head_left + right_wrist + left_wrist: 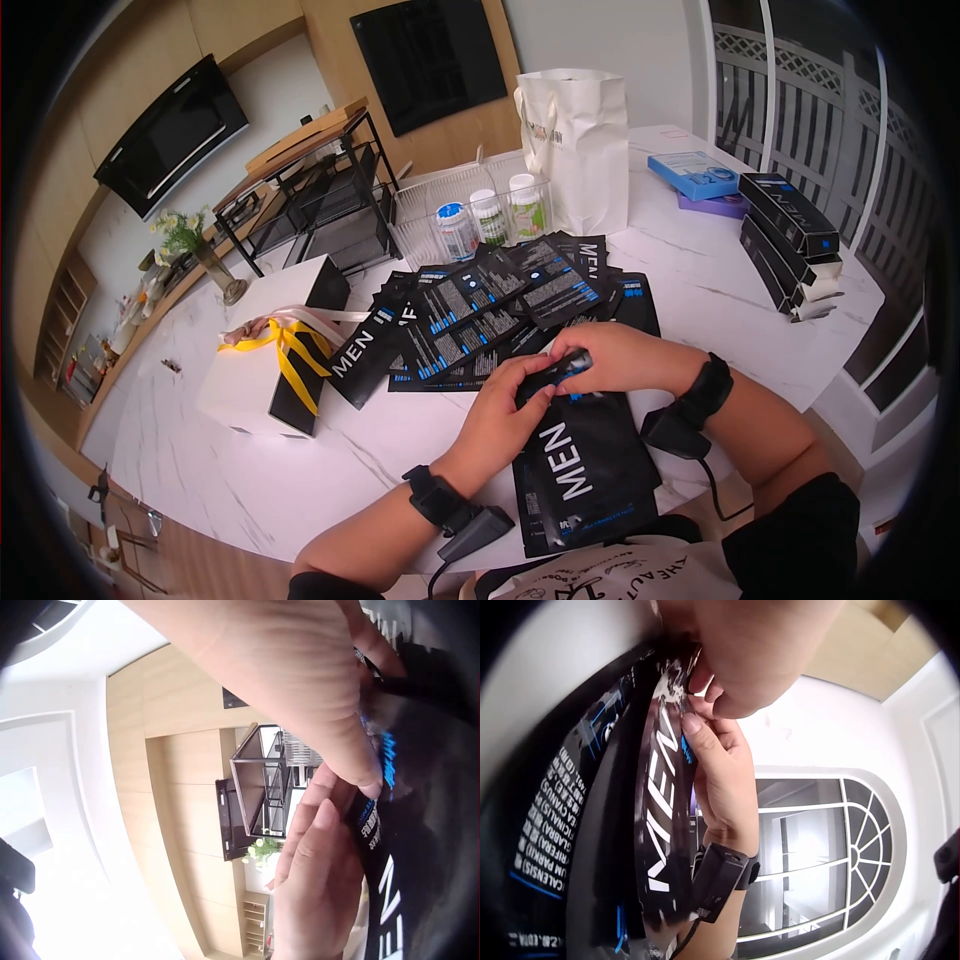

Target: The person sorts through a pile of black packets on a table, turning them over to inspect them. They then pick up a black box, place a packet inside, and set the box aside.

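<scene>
- At the near edge of the white, grey-veined marble table [350, 490], a flat, glossy black pouch with white "MEN" lettering [605, 440] extends from the fingers back towards the person's body.
- Its long axis runs roughly away from the body, leaning slightly; both hands are at its far end.
- The left hand [500, 415] pinches that end on the left, thumb nearest the body; the right hand [630, 358] pinches it on the right. Neither is clearly nearer, and the 2 sets of fingertips nearly meet.
- Just beyond them spreads a heap of similar black pouches [470, 310], with a clear ribbed plastic bin [418, 215] holding 3 bottles behind.
- Around the table, pale wood panelling [240, 22] and a wall-mounted black screen [170, 135] show.
</scene>
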The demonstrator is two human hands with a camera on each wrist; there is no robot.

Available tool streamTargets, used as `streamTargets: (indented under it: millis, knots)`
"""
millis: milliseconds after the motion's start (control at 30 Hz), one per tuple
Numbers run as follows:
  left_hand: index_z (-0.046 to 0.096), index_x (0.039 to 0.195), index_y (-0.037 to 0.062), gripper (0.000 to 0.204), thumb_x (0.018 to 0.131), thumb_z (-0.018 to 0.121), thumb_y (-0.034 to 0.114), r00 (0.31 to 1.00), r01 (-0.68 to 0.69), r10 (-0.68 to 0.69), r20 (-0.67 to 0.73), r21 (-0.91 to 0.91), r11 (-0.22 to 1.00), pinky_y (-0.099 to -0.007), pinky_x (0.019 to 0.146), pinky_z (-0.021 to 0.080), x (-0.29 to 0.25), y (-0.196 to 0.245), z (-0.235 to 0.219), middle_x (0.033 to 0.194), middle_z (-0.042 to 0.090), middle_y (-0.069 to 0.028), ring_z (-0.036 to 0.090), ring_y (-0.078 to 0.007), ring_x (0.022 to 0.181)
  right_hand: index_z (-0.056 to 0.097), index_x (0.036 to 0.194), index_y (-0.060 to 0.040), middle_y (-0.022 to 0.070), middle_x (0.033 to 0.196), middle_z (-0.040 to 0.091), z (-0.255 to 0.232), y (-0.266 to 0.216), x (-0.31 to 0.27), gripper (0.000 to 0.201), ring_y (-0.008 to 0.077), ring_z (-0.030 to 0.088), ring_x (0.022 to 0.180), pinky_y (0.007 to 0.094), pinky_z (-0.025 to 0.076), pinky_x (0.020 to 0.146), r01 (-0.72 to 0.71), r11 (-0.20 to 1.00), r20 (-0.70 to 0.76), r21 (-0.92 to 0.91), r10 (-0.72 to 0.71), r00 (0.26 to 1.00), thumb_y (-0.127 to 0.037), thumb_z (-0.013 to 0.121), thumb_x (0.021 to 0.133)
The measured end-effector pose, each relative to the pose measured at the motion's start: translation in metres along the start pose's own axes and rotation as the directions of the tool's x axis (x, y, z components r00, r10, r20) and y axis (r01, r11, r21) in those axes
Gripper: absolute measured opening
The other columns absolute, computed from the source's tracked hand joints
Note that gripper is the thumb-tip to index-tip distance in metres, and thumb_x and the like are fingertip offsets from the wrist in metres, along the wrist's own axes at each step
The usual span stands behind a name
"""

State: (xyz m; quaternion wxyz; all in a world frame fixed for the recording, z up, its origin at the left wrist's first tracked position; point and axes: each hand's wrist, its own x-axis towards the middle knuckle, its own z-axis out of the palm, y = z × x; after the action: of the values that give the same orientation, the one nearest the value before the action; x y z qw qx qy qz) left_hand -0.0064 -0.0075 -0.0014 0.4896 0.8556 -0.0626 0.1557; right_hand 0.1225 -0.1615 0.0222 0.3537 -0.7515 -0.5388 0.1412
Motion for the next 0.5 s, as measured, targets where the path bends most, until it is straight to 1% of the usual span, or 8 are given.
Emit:
streamTargets:
  millis: [67,233,300,367,400,433,467,500]
  knots:
    - [0.052,0.112,0.0031,0.029,0.083,0.053,0.005,0.997,-0.074,0.076,-0.025,0.069,0.995,-0.0305,0.095,0.033,0.0,0.003,0.001,0.116,0.05,-0.0113,0.046,-0.022,0.11,0.059,0.087,-0.0029,0.0105,0.083,0.059,0.003,0.005,0.002,0.031,0.0203,0.06,0.079,0.0287,0.047,0.068,0.076,0.996,0.001,0.049,-0.076,0.997,-0.024,0.071,0.068]
    - [0.053,0.109,0.0026,0.025,0.086,0.049,0.009,0.981,-0.168,0.171,-0.089,0.039,0.985,-0.0322,0.096,0.031,-0.002,0.039,-0.009,0.117,0.05,-0.0127,0.046,-0.0231,0.11,0.06,0.086,-0.003,0.01,0.082,0.057,-0.002,-0.002,-0.001,0.032,0.0209,0.059,0.077,0.0297,0.047,0.067,0.046,0.999,0.091,-0.022,-0.044,0.995,-0.028,0.071,0.068]
    - [0.053,0.106,0.0009,0.024,0.087,0.045,0.013,0.948,-0.311,0.294,-0.122,-0.157,0.937,-0.0347,0.095,0.032,-0.011,0.068,-0.015,0.113,0.051,-0.0147,0.046,-0.0256,0.107,0.061,0.087,-0.0037,0.0092,0.082,0.057,-0.002,-0.004,-0.001,0.038,0.0221,0.058,0.078,0.0313,0.047,0.067,0.026,0.996,0.122,-0.088,-0.015,0.992,-0.036,0.069,0.068]
    - [0.052,0.094,0.0014,0.02,0.088,0.044,0.018,0.856,-0.517,0.48,-0.191,-0.308,0.799,-0.0428,0.09,0.037,-0.024,0.086,-0.016,0.102,0.053,-0.0161,0.047,-0.0307,0.104,0.062,0.089,-0.0048,0.0086,0.085,0.058,-0.001,-0.006,-0.001,0.046,0.0235,0.058,0.08,0.033,0.046,0.067,0.01,0.996,0.104,-0.092,0.0,0.995,-0.045,0.067,0.068]
    - [0.055,0.091,0.0011,0.016,0.084,0.047,0.013,0.808,-0.589,0.517,-0.284,-0.436,0.68,-0.0444,0.085,0.04,-0.031,0.097,-0.014,0.096,0.056,-0.015,0.053,-0.0336,0.092,0.062,0.089,-0.0051,0.0082,0.084,0.057,0.001,-0.005,-0.002,0.046,0.0237,0.057,0.079,0.0324,0.046,0.066,0.054,0.99,0.111,-0.13,-0.039,0.993,-0.046,0.067,0.068]
    - [0.055,0.089,0.0022,0.017,0.085,0.049,0.017,0.701,-0.693,0.665,-0.258,-0.464,0.551,-0.0474,0.083,0.041,-0.036,0.096,-0.019,0.099,0.058,-0.0157,0.054,-0.0381,0.095,0.062,0.088,-0.0054,0.0077,0.083,0.057,0.002,-0.005,-0.003,0.046,0.0238,0.056,0.078,0.0319,0.045,0.064,0.096,0.98,0.12,-0.173,-0.076,0.99,-0.046,0.068,0.068]
    - [0.056,0.091,0.005,0.015,0.084,0.051,0.017,0.652,-0.715,0.715,-0.254,-0.519,0.469,-0.0458,0.086,0.038,-0.041,0.108,-0.02,0.098,0.058,-0.0111,0.052,-0.0333,0.097,0.062,0.087,-0.0066,0.0069,0.083,0.057,0.004,-0.004,-0.004,0.046,0.024,0.056,0.081,0.0329,0.046,0.064,0.108,0.975,0.108,-0.194,-0.088,0.99,-0.049,0.066,0.069]
    - [0.057,0.092,0.0079,0.013,0.084,0.053,0.018,0.65,-0.695,0.717,-0.252,-0.578,0.428,-0.0441,0.089,0.035,-0.048,0.124,-0.017,0.098,0.059,-0.0066,0.051,-0.0285,0.098,0.062,0.087,-0.0066,0.0069,0.083,0.057,0.005,-0.004,-0.004,0.046,0.024,0.056,0.081,0.0329,0.046,0.064,0.114,0.976,0.09,-0.186,-0.098,0.991,-0.049,0.066,0.069]
